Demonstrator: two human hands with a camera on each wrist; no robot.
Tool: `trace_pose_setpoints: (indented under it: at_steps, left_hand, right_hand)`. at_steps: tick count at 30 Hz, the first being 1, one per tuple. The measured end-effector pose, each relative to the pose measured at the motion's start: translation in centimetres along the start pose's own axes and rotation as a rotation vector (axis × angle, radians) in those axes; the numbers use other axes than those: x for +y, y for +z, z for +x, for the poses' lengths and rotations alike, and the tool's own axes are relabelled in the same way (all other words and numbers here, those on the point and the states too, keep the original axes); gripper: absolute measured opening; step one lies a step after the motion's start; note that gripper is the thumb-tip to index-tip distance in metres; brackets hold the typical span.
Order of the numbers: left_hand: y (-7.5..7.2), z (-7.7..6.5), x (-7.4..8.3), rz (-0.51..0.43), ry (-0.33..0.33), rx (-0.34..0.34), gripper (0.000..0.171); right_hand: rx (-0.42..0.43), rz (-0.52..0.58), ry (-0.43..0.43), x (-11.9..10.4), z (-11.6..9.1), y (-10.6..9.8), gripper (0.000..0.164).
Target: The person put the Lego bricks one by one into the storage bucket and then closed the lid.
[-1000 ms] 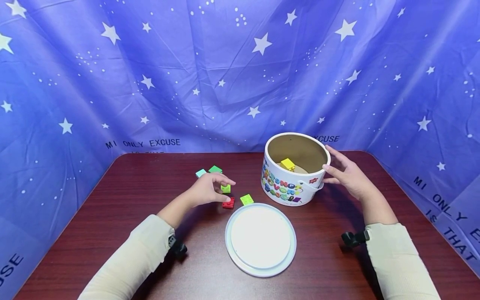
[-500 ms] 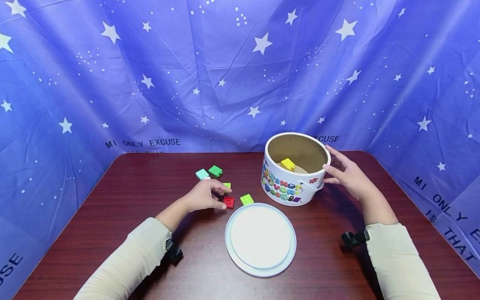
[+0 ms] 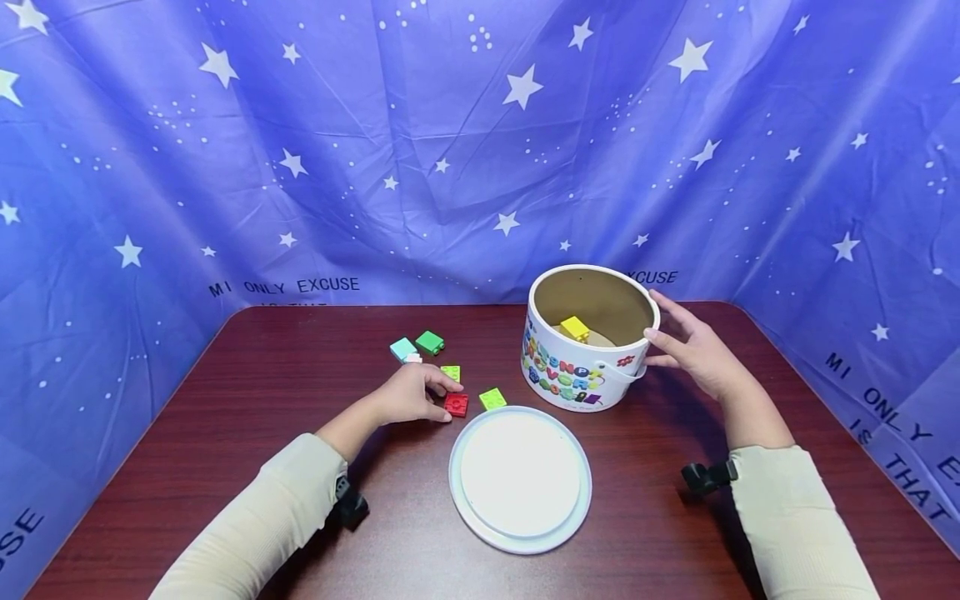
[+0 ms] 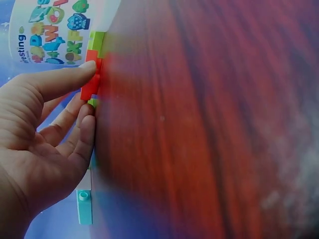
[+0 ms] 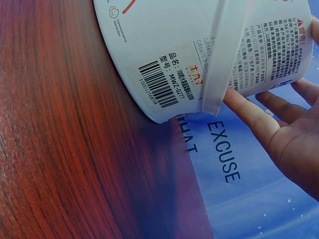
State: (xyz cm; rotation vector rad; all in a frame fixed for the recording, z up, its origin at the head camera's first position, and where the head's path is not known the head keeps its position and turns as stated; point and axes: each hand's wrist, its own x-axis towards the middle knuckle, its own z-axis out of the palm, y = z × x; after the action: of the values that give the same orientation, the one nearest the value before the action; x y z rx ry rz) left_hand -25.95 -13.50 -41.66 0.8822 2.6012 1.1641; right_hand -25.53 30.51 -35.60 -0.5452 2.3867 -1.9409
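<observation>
In the head view my left hand (image 3: 408, 393) is at a flat red building block (image 3: 456, 405) on the table, with the thumb and a fingertip on either side of it. The left wrist view shows the thumb (image 4: 75, 78) against the red block (image 4: 90, 74). My right hand (image 3: 697, 354) touches the rim and outer side of a white printed bucket (image 3: 570, 379) with extended fingers, near its handle (image 3: 626, 376). Inside the bucket is a yellow block (image 3: 575, 327). Lime green blocks lie close by, one (image 3: 492, 399) beside the red one and one (image 3: 451, 373) behind it.
A round white lid (image 3: 521, 475) lies in front of the bucket on the dark wooden table (image 3: 637, 517). Farther back are a green block (image 3: 431, 342), a light blue block (image 3: 402, 348) and a white piece (image 3: 412, 358). A starry blue cloth (image 3: 420, 192) hangs behind.
My left hand has shifted slightly left and down, and its thumb and finger now sit around the red block. The right hand and the bucket stay in place.
</observation>
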Motion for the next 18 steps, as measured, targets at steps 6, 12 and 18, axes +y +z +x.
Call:
trace_pose_setpoints:
  at_steps: [6, 12, 18]
  left_hand:
    - [0.2, 0.0, 0.2, 0.005, 0.019, 0.012, 0.033]
    - [0.2, 0.0, 0.7, -0.082, -0.019, 0.016, 0.034]
    - [0.0, 0.3, 1.6, -0.126, -0.049, 0.015, 0.037]
  right_hand:
    - [-0.001, -0.007, 0.002, 0.0, 0.0, 0.0, 0.068]
    - [0.0, -0.012, -0.003, -0.1, 0.0, 0.1, 0.067]
    - [0.0, -0.005, -0.009, -0.1, 0.0, 0.1, 0.067]
